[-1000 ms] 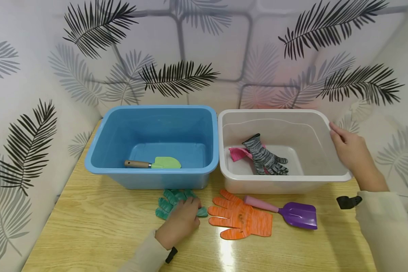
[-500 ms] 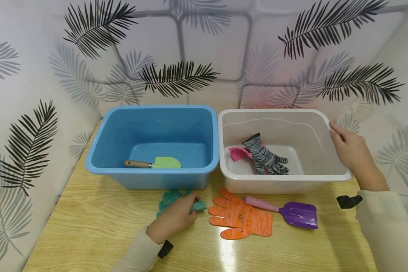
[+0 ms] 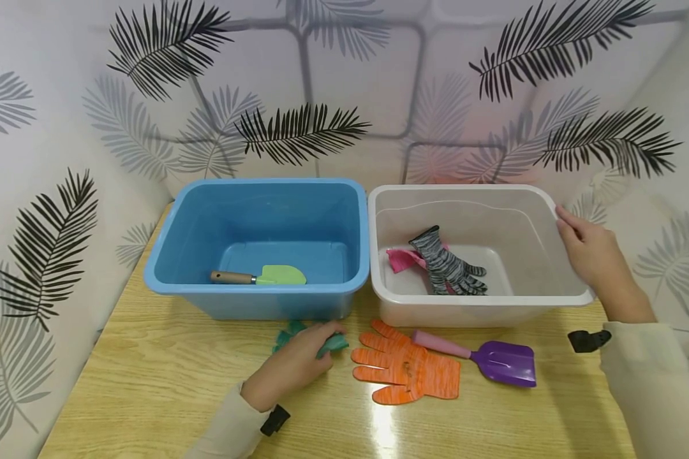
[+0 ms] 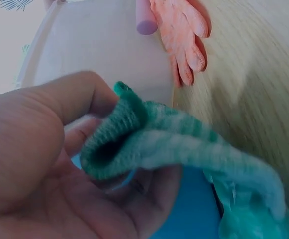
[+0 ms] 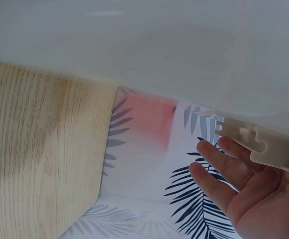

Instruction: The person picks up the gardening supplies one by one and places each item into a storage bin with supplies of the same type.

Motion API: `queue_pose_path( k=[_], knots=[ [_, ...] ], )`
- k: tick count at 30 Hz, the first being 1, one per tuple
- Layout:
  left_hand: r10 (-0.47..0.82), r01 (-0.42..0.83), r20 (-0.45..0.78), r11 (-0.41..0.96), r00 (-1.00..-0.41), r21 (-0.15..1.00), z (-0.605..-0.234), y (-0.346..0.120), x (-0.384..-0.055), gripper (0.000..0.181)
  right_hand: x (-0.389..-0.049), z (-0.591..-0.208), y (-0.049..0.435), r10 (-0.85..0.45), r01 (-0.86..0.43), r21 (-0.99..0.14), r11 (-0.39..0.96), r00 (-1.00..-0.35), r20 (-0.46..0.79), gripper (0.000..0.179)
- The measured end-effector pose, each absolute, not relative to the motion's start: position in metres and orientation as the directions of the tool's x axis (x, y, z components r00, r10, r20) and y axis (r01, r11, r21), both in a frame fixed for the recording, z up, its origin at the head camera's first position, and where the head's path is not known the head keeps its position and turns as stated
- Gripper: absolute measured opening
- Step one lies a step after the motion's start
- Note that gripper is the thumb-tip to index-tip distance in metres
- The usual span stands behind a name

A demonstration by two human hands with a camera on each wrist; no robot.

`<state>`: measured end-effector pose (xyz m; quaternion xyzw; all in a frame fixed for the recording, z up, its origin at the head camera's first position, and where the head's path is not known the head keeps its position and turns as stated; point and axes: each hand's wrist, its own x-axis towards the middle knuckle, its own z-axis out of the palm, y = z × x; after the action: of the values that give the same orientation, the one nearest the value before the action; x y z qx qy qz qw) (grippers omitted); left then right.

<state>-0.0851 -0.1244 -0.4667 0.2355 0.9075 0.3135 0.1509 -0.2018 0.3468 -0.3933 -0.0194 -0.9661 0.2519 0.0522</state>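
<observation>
Between thumb and fingers, my left hand point(image 3: 295, 366) pinches a green knit glove point(image 3: 333, 345) by the cuff, in front of the blue basin point(image 3: 264, 289). In the left wrist view the glove point(image 4: 194, 147) has its cuff opening toward the palm, and its fingers droop to the right. My right hand point(image 3: 600, 258) grips the right rim of the white basin point(image 3: 482, 301); in the right wrist view its fingers point(image 5: 219, 164) reach beneath that rim. An orange glove point(image 3: 407, 370) lies flat just right of my left hand, beside a purple shovel point(image 3: 508, 364) with a pink handle.
Inside the blue basin lies a light green trowel point(image 3: 281, 275) with a wooden handle. The white basin holds a grey striped glove point(image 3: 444, 261) over a pink item point(image 3: 402, 259). Both basins stand side by side on a wooden table point(image 3: 143, 389), before a leaf-patterned backdrop.
My left hand has picked up the green glove's cuff from the table and drawn slightly left, bunching the glove. The right hand stays on the white basin's rim.
</observation>
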Motion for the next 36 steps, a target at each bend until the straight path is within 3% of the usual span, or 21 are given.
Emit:
queue_pose_path(
  k=[12, 23, 36],
  knots=[
    [0.574, 0.327, -0.059, 0.544, -0.817, 0.772, -0.4660, -0.1260, -0.0882, 0.024, -0.2022, -0.3939, 0.3462, 0.076, 0.031, -0.489, 0.872, -0.994, 0.072, 0.049],
    [0.586, 0.344, -0.030, 0.516, -0.810, 0.784, -0.4605, -0.1232, -0.0880, 0.011, -0.2018, -0.3944, 0.3469, 0.068, 0.021, -0.496, 0.868, -0.995, 0.078, 0.048],
    [0.569, 0.252, -0.102, 0.509, -0.816, 0.823, -0.4582, -0.1196, -0.0868, 0.020, -0.2019, -0.3944, 0.3469, 0.072, 0.024, -0.490, 0.871, -0.994, 0.081, 0.048]
  ],
)
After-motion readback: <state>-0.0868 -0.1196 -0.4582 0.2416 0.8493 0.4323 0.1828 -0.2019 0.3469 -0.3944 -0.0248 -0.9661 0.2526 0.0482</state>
